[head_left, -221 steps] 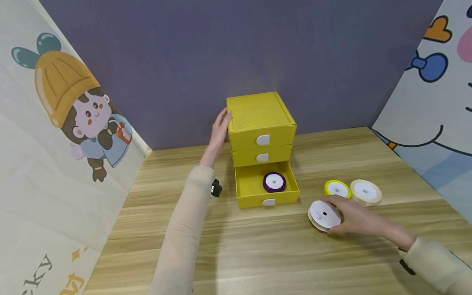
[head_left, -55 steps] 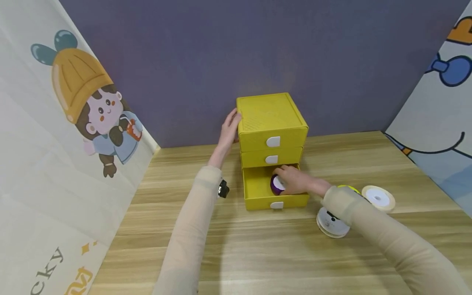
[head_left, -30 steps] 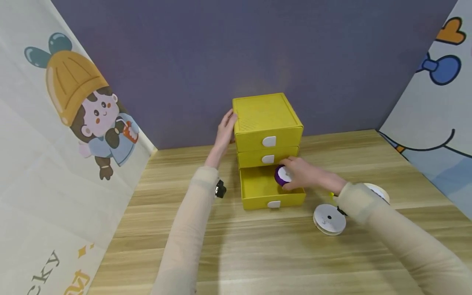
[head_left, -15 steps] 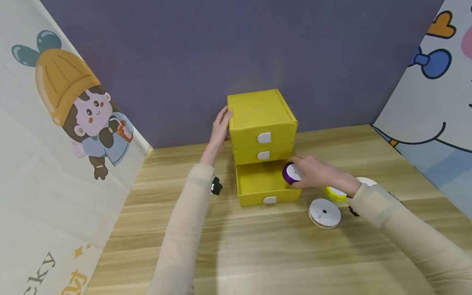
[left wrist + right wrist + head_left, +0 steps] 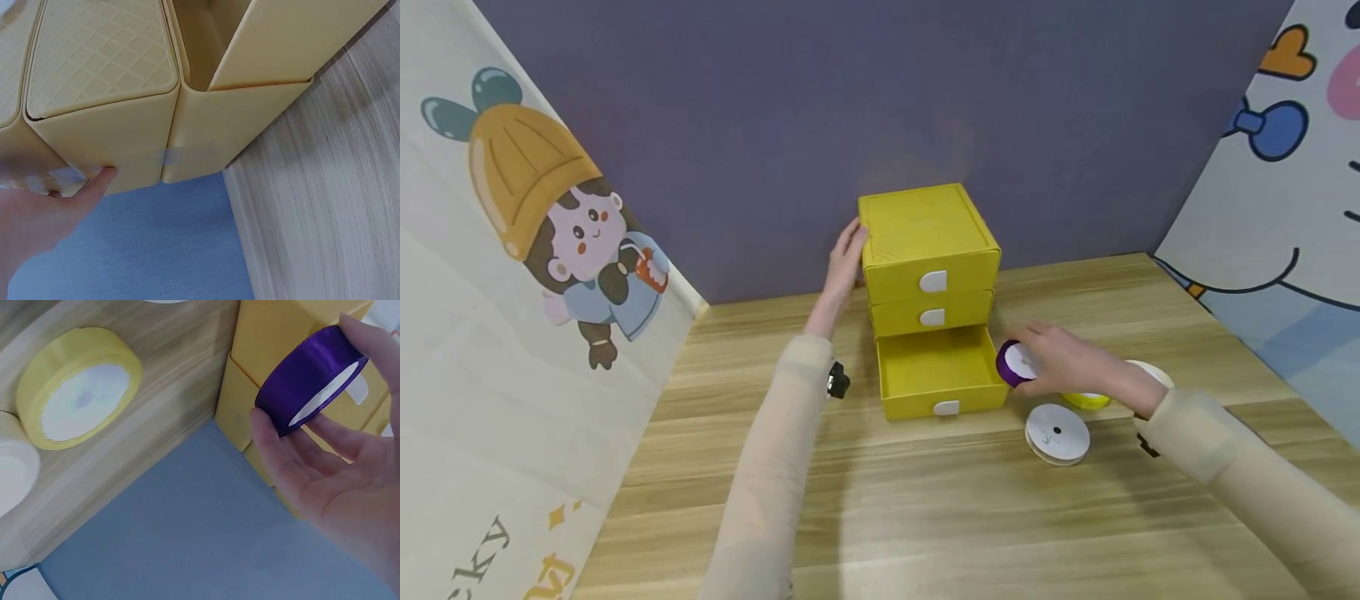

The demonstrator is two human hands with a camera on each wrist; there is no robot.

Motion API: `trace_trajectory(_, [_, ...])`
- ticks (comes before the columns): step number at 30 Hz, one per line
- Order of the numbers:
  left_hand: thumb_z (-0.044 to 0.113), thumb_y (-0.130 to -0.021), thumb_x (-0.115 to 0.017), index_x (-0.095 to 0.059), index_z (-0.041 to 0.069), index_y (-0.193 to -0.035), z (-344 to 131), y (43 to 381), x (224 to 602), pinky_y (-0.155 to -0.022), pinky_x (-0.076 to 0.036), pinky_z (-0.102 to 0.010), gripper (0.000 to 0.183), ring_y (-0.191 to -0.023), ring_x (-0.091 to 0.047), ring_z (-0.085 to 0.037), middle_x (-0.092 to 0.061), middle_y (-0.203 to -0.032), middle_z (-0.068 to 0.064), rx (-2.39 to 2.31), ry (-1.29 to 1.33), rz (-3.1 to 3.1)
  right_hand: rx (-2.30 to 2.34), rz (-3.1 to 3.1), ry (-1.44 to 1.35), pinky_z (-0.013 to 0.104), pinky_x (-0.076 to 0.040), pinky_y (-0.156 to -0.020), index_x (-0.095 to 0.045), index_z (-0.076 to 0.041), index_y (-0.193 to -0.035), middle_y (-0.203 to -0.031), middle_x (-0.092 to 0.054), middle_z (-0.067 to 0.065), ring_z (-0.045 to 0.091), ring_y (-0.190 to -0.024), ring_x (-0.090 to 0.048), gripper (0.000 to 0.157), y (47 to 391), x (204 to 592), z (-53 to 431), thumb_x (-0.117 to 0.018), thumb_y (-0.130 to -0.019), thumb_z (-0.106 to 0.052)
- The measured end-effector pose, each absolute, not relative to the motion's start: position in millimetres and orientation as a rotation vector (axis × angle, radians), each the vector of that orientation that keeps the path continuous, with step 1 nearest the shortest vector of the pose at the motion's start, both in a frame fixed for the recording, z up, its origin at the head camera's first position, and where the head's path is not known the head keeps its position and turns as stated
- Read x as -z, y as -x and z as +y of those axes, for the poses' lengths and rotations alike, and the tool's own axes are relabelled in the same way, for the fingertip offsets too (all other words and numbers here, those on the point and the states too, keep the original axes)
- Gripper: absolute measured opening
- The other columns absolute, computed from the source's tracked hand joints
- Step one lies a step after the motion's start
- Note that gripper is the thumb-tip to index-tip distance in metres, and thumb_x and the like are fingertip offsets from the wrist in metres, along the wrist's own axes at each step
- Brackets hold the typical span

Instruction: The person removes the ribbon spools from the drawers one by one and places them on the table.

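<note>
My right hand (image 5: pixel 1067 362) grips a purple ribbon spool (image 5: pixel 1006 367) just off the right side of the bottom drawer (image 5: pixel 936 367). In the right wrist view, thumb and fingers pinch the purple band by its edges. That drawer is pulled out of a small yellow drawer unit (image 5: pixel 928 221), and nothing lies in it. The two drawers above it are closed. My left hand (image 5: pixel 846 260) rests along the unit's left side near the top. In the left wrist view, its thumb (image 5: pixel 99 182) lies extended against the side wall.
On the table, a white spool (image 5: pixel 1057 433) lies in front of the right hand. A yellow ribbon spool (image 5: pixel 47 378) and a cream one (image 5: pixel 12 472) lie beyond it, partly hidden by the right arm in the head view. A purple-grey wall (image 5: pixel 775 150) stands behind.
The right hand earlier held the white spool, now let go on the table. It has since lifted the purple spool out of the drawer and rightward. The left hand stays on the unit.
</note>
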State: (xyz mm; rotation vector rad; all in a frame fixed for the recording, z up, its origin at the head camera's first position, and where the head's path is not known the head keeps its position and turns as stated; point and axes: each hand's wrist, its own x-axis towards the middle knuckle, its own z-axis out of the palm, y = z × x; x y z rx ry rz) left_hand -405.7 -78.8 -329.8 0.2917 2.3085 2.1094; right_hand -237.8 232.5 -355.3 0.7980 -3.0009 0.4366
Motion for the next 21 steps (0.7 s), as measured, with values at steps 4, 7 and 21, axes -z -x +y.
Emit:
trace_trajectory(4, [0.057, -0.100, -0.044, -0.027, 0.032, -0.157, -80.1, 406.3, 329.6, -0.083, -0.048, -0.033, 0.064, -0.146, -0.037, -0.022, -0.029, -0.163, 0.005, -2.091, -0.279, 2.309, -0.429, -3.018, -0.767, 0.040, -0.057, -0.078, -0.057, 0.005, -0.127, -0.121, -0.063, 0.025, 0.030, -0.099, -0.063, 0.071, 231.7, 357.3, 238.2, -0.086, -0.072, -0.029])
trace_trajectory(7, [0.057, -0.100, -0.043, -0.027, 0.033, -0.157, -80.6, 406.6, 328.9, -0.084, -0.047, -0.035, 0.064, -0.146, -0.037, -0.021, -0.028, -0.163, 0.005, -2.090, -0.271, 2.310, -0.431, -3.016, -0.755, 0.040, -0.057, -0.078, -0.057, 0.006, -0.127, -0.122, -0.062, 0.026, 0.031, -0.099, -0.063, 0.072, 227.0, 360.1, 243.3, -0.086, -0.071, -0.028])
trace_trajectory(21, [0.057, -0.101, -0.042, -0.025, 0.031, -0.158, -79.3, 406.3, 331.1, -0.114, -0.040, -0.052, 0.065, -0.151, -0.028, -0.021, -0.023, -0.166, 0.005, -2.095, -0.295, 2.307, -0.418, -2.997, -0.667, 0.052, -0.056, -0.084, -0.059, 0.008, -0.123, -0.119, -0.064, 0.027, 0.042, -0.106, -0.064, 0.072, 201.6, 383.9, 279.7, -0.089, -0.070, -0.030])
